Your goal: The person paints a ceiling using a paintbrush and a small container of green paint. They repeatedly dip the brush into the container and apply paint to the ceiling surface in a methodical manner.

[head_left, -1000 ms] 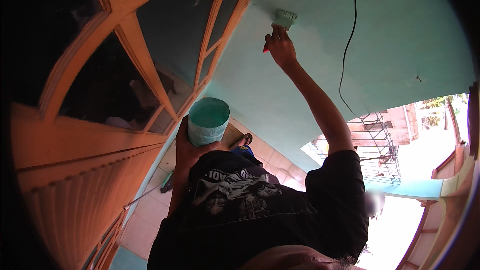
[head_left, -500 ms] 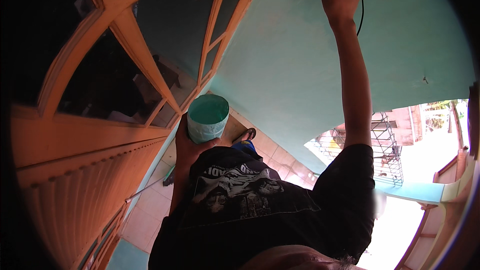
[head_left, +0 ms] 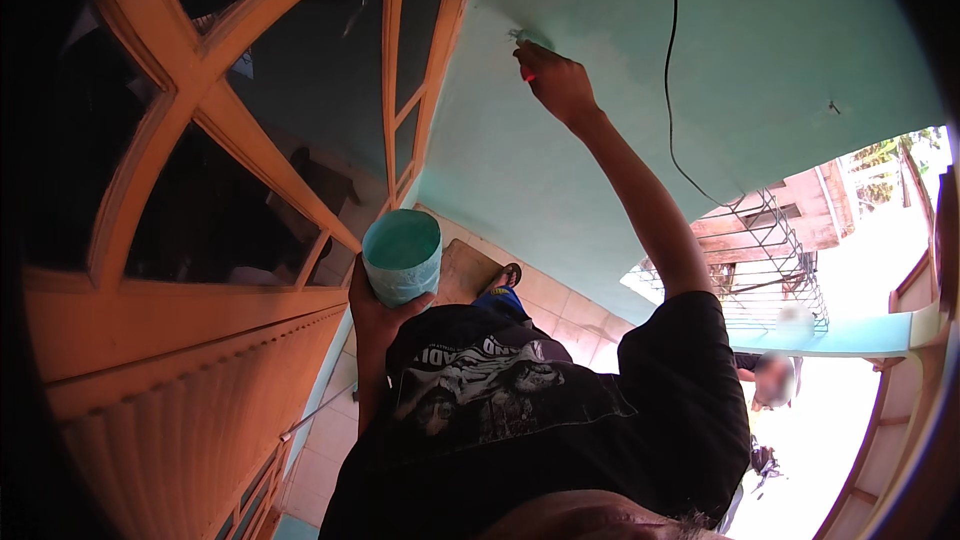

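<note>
My left hand [head_left: 385,315] is wrapped round a cut-open pale container [head_left: 405,285], holding it upright in front of my chest. Its inside is coated with turquoise-green paint [head_left: 402,243]. My right arm reaches up to the turquoise wall [head_left: 600,20], where my right hand [head_left: 562,88] is closed on what looks like a paintbrush [head_left: 529,74]. Only a red bit of its handle shows between the fingers. The brush's tip is against the wall beside a small dark mark and a greener wet-looking patch, largely hidden by the fingers.
Left of me stands an orange wooden frame with dark glass panes [head_left: 320,50]. A black cable [head_left: 672,60] hangs down the wall. At right is a metal grille [head_left: 765,240] above a turquoise ledge [head_left: 850,336], with a person [head_left: 772,380] beyond. A brown mat [head_left: 465,270] lies on the tiles.
My right hand has moved left and down along the wall, and the brush now touches it near the orange frame. The view has shifted; my left hand still holds the container.
</note>
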### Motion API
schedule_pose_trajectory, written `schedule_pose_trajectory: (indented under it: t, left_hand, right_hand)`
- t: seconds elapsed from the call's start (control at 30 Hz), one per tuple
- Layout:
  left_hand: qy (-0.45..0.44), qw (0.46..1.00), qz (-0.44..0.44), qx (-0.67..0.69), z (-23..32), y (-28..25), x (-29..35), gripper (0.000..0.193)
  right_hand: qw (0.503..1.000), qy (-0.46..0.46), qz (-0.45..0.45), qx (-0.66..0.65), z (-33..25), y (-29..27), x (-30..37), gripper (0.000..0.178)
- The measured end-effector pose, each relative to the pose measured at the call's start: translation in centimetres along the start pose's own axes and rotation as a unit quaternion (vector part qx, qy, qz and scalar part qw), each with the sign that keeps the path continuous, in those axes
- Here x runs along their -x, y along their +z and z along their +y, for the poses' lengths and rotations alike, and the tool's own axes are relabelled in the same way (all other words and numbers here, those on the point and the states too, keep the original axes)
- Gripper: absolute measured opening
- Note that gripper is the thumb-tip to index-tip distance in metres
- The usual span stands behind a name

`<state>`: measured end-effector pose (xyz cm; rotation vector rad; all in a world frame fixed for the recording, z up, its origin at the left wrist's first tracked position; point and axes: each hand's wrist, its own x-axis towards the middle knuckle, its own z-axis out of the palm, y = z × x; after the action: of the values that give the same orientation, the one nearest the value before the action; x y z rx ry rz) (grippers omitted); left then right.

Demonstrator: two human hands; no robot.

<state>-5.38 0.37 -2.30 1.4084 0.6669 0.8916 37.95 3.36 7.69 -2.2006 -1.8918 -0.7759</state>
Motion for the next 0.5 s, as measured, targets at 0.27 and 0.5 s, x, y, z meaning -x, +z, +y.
schedule_pose_trajectory:
  t: [0.27, 0.5]
  left_hand:
    - [-0.009, 1.000, 0.006, 0.004, 0.9, 0.1, 0.2, 0.085]
    - [-0.008, 1.000, -0.028, 0.001, -0.3, 0.7, -0.7, 0.085]
  right_hand:
    - [0.973, 0.098, 0.202, 0.045, 1.6, -11.1, -1.4, 0.031]
    - [0.973, 0.040, 0.155, 0.166, 3.9, -2.1, 4.9, 0.031]
